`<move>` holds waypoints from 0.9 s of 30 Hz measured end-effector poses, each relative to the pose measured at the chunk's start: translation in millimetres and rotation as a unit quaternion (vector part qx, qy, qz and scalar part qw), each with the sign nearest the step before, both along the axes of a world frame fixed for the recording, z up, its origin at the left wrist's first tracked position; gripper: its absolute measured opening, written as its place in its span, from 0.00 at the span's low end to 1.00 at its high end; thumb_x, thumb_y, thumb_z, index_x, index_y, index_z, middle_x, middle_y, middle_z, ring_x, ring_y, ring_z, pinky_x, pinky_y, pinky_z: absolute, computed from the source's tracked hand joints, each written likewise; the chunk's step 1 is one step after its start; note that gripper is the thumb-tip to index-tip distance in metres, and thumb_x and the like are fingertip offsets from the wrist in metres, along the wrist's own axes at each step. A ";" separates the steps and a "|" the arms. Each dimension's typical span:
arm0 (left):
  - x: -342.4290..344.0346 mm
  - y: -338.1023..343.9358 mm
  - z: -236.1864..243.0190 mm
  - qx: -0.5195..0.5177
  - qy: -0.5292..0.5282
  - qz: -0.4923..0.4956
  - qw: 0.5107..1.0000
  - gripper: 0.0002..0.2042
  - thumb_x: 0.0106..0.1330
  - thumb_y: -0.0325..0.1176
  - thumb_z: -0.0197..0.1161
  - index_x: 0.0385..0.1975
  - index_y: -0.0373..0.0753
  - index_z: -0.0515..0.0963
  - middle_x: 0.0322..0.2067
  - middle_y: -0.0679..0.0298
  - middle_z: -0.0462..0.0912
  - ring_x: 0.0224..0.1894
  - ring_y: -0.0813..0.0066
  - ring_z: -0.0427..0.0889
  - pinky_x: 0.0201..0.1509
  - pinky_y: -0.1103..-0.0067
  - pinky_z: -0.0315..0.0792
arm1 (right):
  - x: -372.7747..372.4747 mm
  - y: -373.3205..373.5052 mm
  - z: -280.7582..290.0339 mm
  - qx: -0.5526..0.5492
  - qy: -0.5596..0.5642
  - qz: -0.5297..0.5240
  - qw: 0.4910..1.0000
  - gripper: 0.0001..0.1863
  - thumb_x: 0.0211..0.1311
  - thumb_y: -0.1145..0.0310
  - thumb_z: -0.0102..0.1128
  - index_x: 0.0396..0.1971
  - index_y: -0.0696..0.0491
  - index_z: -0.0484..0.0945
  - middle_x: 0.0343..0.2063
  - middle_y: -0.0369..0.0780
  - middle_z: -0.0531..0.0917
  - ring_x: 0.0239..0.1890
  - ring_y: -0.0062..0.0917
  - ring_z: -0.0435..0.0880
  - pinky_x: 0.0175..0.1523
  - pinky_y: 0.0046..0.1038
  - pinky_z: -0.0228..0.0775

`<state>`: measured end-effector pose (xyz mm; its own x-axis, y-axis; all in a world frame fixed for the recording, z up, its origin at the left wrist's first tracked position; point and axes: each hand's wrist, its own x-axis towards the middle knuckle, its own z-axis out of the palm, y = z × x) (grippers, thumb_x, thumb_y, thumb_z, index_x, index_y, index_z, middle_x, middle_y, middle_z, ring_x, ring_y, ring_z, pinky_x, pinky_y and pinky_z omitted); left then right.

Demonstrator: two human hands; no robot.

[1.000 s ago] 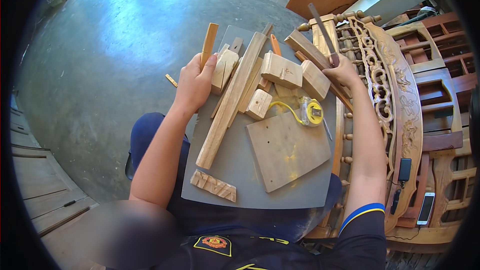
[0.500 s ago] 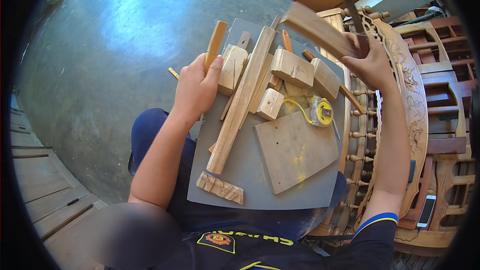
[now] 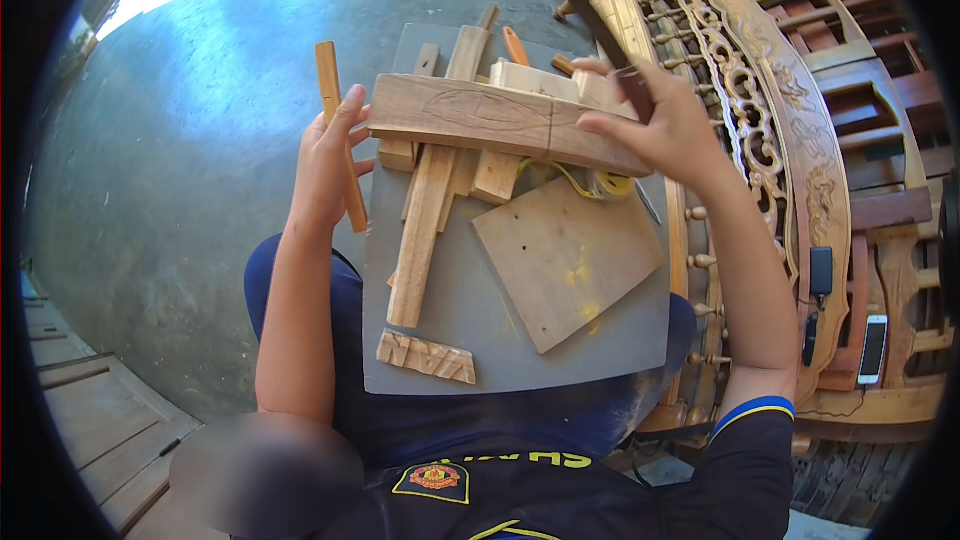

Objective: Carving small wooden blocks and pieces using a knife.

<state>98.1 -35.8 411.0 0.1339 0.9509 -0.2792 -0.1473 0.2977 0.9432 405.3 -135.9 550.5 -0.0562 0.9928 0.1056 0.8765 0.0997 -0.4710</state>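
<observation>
A person seated at a grey table (image 3: 600,367) handles a marked wooden beam (image 3: 470,112) with the right hand (image 3: 670,115); the beam lies crosswise over the far half of the table, spanning nearly from its left edge to its right, with a leaf-shaped outline and a cross line on its near face.

The right thumb presses that face while the other fingers reach over the far side, closed also around a long dark bar (image 3: 590,15) that slants up past the far edge; the left hand (image 3: 328,160), just outside the left edge, has a narrow wooden strip (image 3: 328,75) tucked against the palm, its fingers loosely spread near the beam's end; whether they touch it cannot be told.

The step appears to be positioning the beam; the next move seems to call for steady support and care around the long square-edged bar (image 3: 425,250) and the partly covered yellow tape measure (image 3: 612,183) beneath; a flat brown board (image 3: 570,260) lies toward the right edge, a notched offcut (image 3: 427,357) by the near left corner.
</observation>
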 end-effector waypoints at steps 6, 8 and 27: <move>8.2 -0.3 7.5 -0.011 0.068 -0.032 0.997 0.41 0.64 0.66 0.63 0.63 0.34 0.71 0.58 0.57 0.74 0.50 0.70 0.76 0.42 0.75 0.72 | 126.4 -68.1 -58.3 0.115 0.171 -0.287 0.936 0.21 0.70 0.52 0.67 0.33 0.58 0.82 0.31 0.38 0.87 0.31 0.18 0.85 0.37 0.21 0.76; 5.2 -2.4 9.2 -0.010 0.077 -0.020 0.997 0.38 0.66 0.65 0.62 0.61 0.35 0.73 0.54 0.59 0.77 0.42 0.73 0.77 0.37 0.81 0.70 | 112.9 -105.6 -78.1 0.101 0.230 -0.363 0.897 0.19 0.72 0.54 0.65 0.35 0.57 0.80 0.30 0.38 0.87 0.30 0.20 0.86 0.38 0.22 0.80; 19.9 -14.3 10.8 0.063 0.172 -0.021 0.983 0.38 0.70 0.69 0.48 0.55 0.34 0.76 0.34 0.62 0.80 0.29 0.77 0.76 0.33 0.80 0.69 | 118.7 -168.5 -214.3 0.061 0.711 -0.297 0.635 0.16 0.73 0.59 0.59 0.51 0.55 0.79 0.43 0.41 0.87 0.44 0.27 0.86 0.48 0.32 0.80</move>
